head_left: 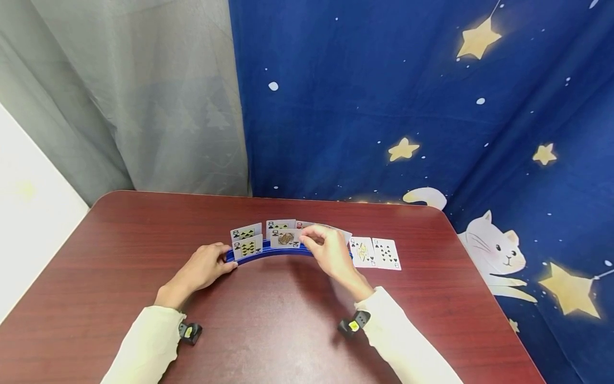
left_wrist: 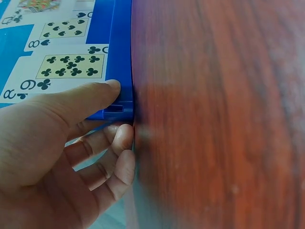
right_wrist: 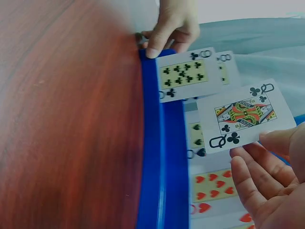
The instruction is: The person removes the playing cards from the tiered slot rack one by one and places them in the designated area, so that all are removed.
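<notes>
A curved blue playing-card holder (head_left: 283,252) stands on the table with cards upright in it. My left hand (head_left: 206,265) grips its left end, thumb on the front edge and fingertips curled at the end face (left_wrist: 113,110). Beside that thumb is the nine of clubs (left_wrist: 71,67) in the front row, with an eight (right_wrist: 228,71) partly hidden behind it. My right hand (head_left: 332,255) pinches the queen of clubs (right_wrist: 245,114) by one end, over the holder's middle. Behind the queen, spade and heart cards (right_wrist: 214,185) stand in the back row, partly covered.
Two more cards, a face card (head_left: 362,252) and a black number card (head_left: 386,254), lie side by side at the holder's right end. The reddish-brown table (head_left: 268,320) extends around the holder. Grey and blue curtains (head_left: 336,106) hang behind its far edge.
</notes>
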Motion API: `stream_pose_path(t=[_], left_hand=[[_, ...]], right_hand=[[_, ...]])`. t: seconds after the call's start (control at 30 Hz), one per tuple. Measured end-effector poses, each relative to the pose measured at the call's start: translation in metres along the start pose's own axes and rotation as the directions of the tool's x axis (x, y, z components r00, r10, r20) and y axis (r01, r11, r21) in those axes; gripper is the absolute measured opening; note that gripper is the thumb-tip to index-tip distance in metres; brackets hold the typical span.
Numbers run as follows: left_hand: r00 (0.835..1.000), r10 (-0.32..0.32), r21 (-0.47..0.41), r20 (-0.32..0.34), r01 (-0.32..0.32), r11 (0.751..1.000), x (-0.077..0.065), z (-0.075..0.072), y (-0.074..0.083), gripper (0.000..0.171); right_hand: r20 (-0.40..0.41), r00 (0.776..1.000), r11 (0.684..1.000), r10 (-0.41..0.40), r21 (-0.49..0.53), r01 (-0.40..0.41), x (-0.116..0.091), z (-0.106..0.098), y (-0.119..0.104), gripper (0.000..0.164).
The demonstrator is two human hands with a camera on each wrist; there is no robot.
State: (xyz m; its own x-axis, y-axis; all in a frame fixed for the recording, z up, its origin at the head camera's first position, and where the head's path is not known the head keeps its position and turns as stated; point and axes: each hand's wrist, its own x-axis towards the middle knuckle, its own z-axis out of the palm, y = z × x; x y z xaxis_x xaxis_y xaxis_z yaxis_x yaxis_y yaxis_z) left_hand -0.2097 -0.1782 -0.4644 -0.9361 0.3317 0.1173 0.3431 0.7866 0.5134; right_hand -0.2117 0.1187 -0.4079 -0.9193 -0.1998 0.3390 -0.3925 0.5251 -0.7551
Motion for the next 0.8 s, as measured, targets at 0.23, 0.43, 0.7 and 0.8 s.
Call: stream_pose_path(t=[0.23, 0.43, 0.7, 0.8], left_hand=[[1.0, 0.009, 0.0, -0.005, -0.009, 1.0, 0.0, 0.0, 0.001, 0.02], [1.0, -0.002, 0.001, 0.007, 0.002, 1.0, 0.0, -0.001, 0.0, 0.02], [1.0, -0.003, -0.013, 0.016, 0.003, 1.0, 0.0, -0.001, 0.0, 0.021], [1.0, -0.007, -0.014, 0.019, 0.008, 1.0, 0.0, -0.002, 0.001, 0.021]], right_hand=[[0.005, 1.0, 0.999, 0.025, 0.023, -0.025, -0.004, -0.017, -0.001, 0.004], [-0.014, 1.0, 1.0, 0.016, -0.003, -0.016, -0.006, -0.028, 0.003, 0.003], [-0.052, 0.997, 0.999, 0.051, -0.005, -0.052, -0.004, -0.045, 0.005, 0.004], [-0.076, 0.995, 0.998, 0.062, 0.004, -0.062, -0.003, -0.052, 0.006, 0.004]])
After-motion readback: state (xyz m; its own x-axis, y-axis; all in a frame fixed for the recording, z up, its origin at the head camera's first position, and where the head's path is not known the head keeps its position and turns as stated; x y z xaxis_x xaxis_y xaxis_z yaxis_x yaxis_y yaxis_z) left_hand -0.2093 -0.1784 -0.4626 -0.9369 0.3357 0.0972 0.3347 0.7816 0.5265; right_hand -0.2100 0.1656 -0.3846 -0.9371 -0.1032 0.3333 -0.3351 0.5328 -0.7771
